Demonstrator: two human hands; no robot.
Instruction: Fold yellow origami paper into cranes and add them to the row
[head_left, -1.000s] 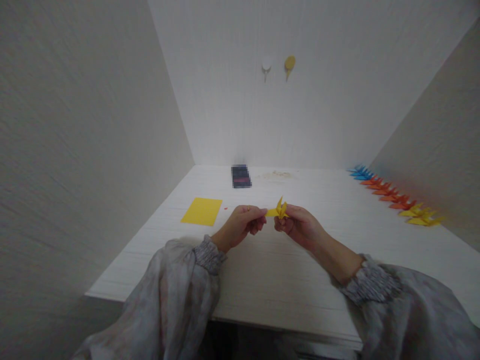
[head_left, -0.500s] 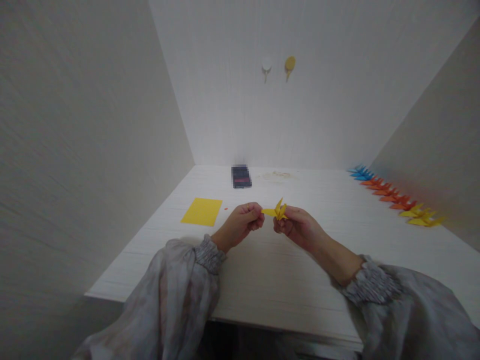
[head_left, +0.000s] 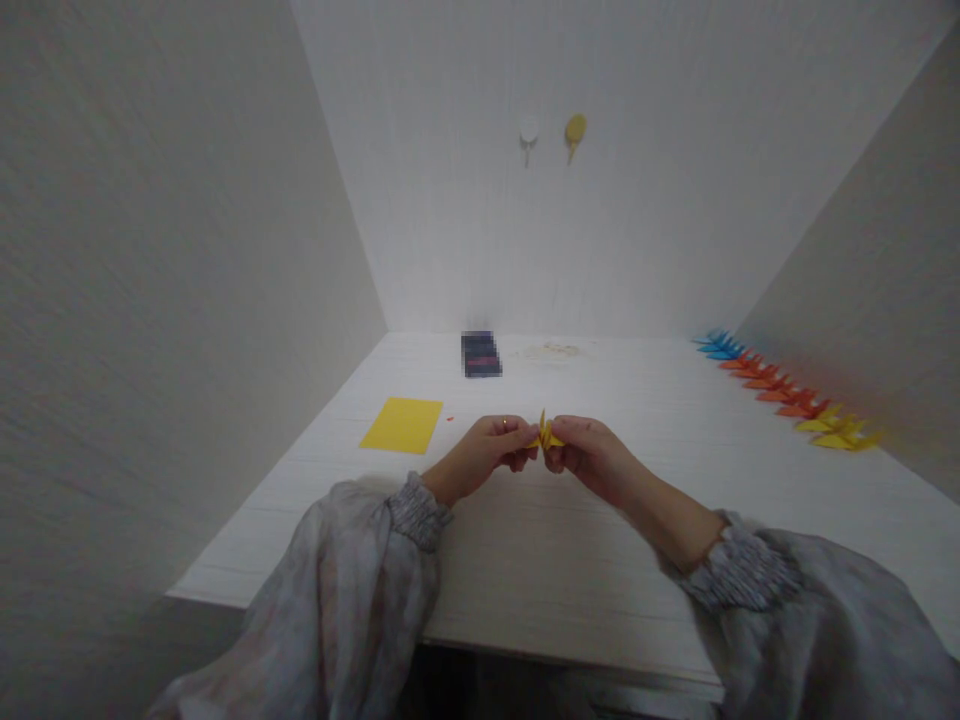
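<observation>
A small yellow folded paper figure (head_left: 546, 434) is held just above the white table (head_left: 570, 560), near its middle. My left hand (head_left: 491, 455) pinches its left side, with a ring on one finger. My right hand (head_left: 589, 455) pinches its right side. Both hands are closed and close together, so most of the paper is hidden between the fingertips. A flat yellow paper square (head_left: 402, 424) lies on the table to the left of my left hand.
A row of folded paper figures runs along the right wall: blue (head_left: 720, 347), orange (head_left: 776, 388), then yellow (head_left: 844, 432). A dark blurred object (head_left: 481, 354) stands at the back. Two hooks (head_left: 552, 136) hang on the back wall. Walls close in left and right.
My hands have come closer together and dropped slightly. The yellow figure, which stuck out between them before, is now mostly covered by my fingertips.
</observation>
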